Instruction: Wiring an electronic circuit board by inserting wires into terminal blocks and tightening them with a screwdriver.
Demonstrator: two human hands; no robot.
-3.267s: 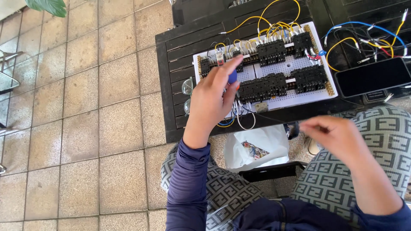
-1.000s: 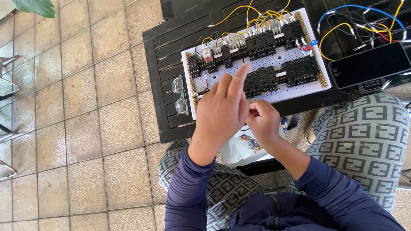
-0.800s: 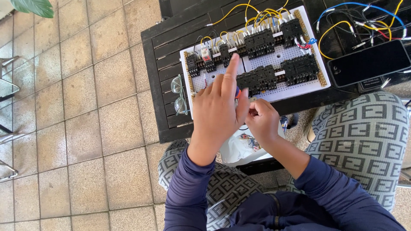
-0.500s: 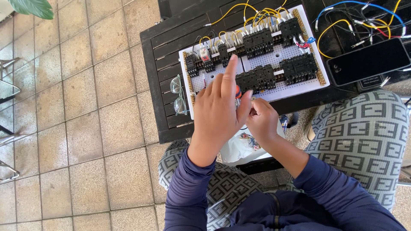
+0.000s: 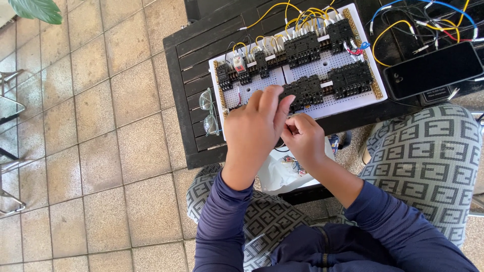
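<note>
A dark slatted tabletop (image 5: pixel 191 100) carries a white perforated board (image 5: pixel 330 63) of black relay sockets (image 5: pixel 302 48) and yellow wires (image 5: pixel 275 12). Over its near edge the left hand (image 5: pixel 254 128) has curled its formerly outstretched fingers, so it now works jointly with the right hand (image 5: pixel 305 138), fingertips meeting. Something small seems pinched between them, though whether either grip holds it I cannot tell; folded glasses (image 5: pixel 207 111) lie just left.
</note>
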